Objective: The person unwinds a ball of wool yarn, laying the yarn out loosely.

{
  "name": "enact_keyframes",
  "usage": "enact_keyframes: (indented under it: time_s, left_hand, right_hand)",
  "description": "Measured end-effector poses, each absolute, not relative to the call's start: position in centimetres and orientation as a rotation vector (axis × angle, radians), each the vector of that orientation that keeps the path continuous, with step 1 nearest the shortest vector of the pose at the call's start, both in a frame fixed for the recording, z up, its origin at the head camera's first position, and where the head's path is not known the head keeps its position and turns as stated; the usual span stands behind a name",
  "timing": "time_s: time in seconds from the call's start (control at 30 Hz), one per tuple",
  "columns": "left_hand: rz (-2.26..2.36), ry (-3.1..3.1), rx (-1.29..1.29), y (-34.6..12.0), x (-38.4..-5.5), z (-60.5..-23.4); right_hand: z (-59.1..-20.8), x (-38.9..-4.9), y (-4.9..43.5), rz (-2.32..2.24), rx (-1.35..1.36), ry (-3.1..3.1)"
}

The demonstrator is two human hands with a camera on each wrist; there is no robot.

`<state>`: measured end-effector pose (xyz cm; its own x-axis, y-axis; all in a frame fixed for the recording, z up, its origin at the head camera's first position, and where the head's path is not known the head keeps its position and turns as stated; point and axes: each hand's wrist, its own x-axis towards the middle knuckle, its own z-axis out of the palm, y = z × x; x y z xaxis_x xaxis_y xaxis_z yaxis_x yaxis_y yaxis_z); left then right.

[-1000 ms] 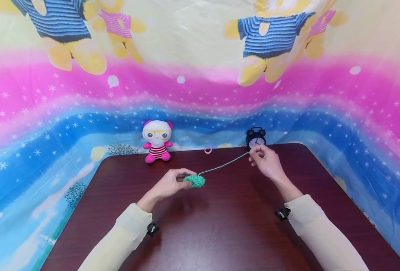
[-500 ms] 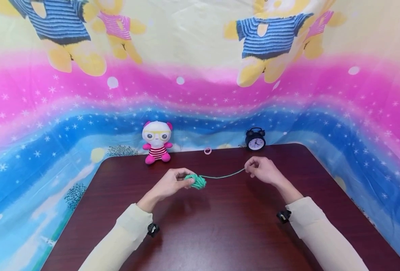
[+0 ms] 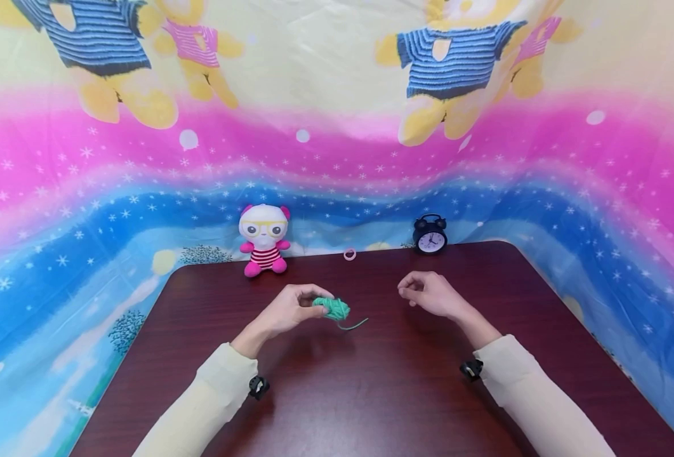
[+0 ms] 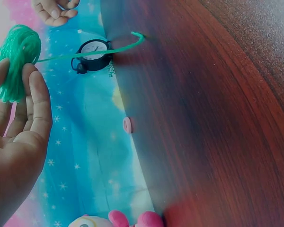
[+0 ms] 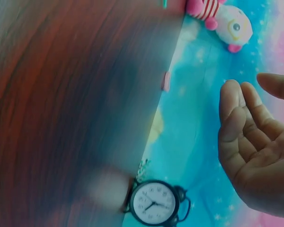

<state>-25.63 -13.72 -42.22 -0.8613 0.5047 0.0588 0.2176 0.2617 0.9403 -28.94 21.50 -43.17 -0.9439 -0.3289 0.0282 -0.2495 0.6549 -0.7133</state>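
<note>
My left hand [image 3: 284, 311] holds a small wound bundle of green yarn [image 3: 334, 309] between thumb and fingers, above the dark red-brown table [image 3: 371, 400]. From the bundle a short loose tail of yarn [image 4: 125, 49] sticks out to the right; its end hangs free. My right hand [image 3: 433, 294] hovers to the right of the tail with nothing in it. Its fingers are loosely curled and the thumb stands apart from them in the right wrist view, where a tip of green yarn [image 5: 164, 4] shows at the top edge.
Along the table's far edge sit a pink and white panda plush [image 3: 264, 236], a small pink ring [image 5: 166, 81] and a black alarm clock [image 3: 430, 240]. Behind them hangs a printed cloth [image 3: 337, 152] with bears and snowflakes.
My right hand has let go of the yarn's end and moved left and toward me. The strand, earlier stretched between the hands, now dangles from the bundle. The left hand has barely moved.
</note>
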Motion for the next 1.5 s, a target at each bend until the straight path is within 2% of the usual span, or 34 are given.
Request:
enact_keyframes:
  time_s: [0.4,1.5]
  left_hand:
    - [1.555,2.358,0.675,-13.5,-25.5,-42.0]
    - [1.59,2.316,0.785,-12.8,-25.7,-42.3]
  right_hand:
    - [-43.4,-28.2,17.9,-1.262,-0.739,2.628]
    - [-42.9,-26.8,13.3,-1.244,-1.009,2.493]
